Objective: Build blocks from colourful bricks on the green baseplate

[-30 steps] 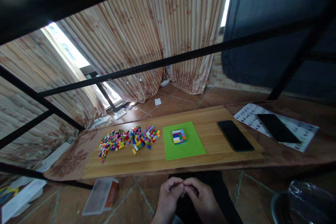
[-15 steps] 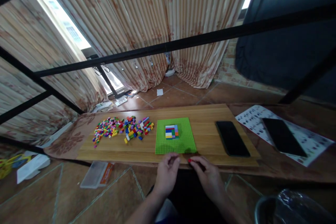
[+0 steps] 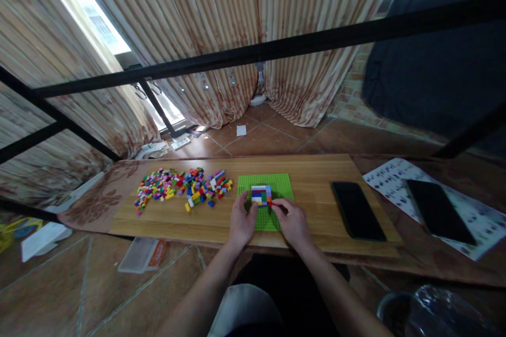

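A green baseplate (image 3: 285,183) lies on the wooden board, bearing a small block of coloured bricks (image 3: 261,195) in white, red, blue, orange and other colours. My right hand (image 3: 291,221) pinches a small red brick (image 3: 270,204) at the near right corner of that block. On the other side, my left hand (image 3: 242,224) rests at the plate's left edge, thumb and fingers apart, its fingertips beside the block; nothing shows in it.
Loose bricks lie in two piles, small ones (image 3: 158,185) at far left and larger ones (image 3: 201,188) nearer the plate. A black phone (image 3: 358,210) is right of the plate; another dark device (image 3: 438,210) lies on a printed sheet (image 3: 385,179). A black bar (image 3: 237,57) crosses beyond the board.
Both hands have moved forward from the board's near edge onto the green plate. The red brick in my right hand is now at the block's corner. The view has shifted slightly.
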Demonstrator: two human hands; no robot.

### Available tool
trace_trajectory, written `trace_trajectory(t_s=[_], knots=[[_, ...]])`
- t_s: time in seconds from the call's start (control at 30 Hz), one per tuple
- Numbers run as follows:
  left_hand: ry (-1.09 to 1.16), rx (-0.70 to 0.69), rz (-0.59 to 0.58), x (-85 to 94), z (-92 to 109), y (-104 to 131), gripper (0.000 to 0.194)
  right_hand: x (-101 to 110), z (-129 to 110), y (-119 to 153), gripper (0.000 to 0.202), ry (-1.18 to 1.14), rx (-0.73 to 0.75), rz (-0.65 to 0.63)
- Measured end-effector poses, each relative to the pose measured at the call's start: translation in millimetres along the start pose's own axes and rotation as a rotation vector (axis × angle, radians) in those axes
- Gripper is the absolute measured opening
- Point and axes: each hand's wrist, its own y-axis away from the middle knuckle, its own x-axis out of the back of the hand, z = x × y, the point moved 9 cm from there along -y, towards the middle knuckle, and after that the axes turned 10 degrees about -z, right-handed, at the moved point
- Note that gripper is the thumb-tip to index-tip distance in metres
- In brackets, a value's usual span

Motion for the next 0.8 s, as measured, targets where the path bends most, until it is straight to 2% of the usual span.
trace_trajectory(t_s=[0.3, 0.53, 0.8], knots=[[-0.065, -0.053, -0.072, -2.2, 9, -3, 0.035, -8, -5, 4, 0.022, 0.165, 0.095, 0.081], [-0.177, -0.023, -0.051, -2.7, 24, -5, 0.033, -8, -3, 5, 0.024, 0.183, 0.092, 0.127], [-0.315, 0.053, 0.018, -11.0, 29, -10, 0.052, -13, 1, 5, 0.028, 0.187, 0.038, 0.069]])
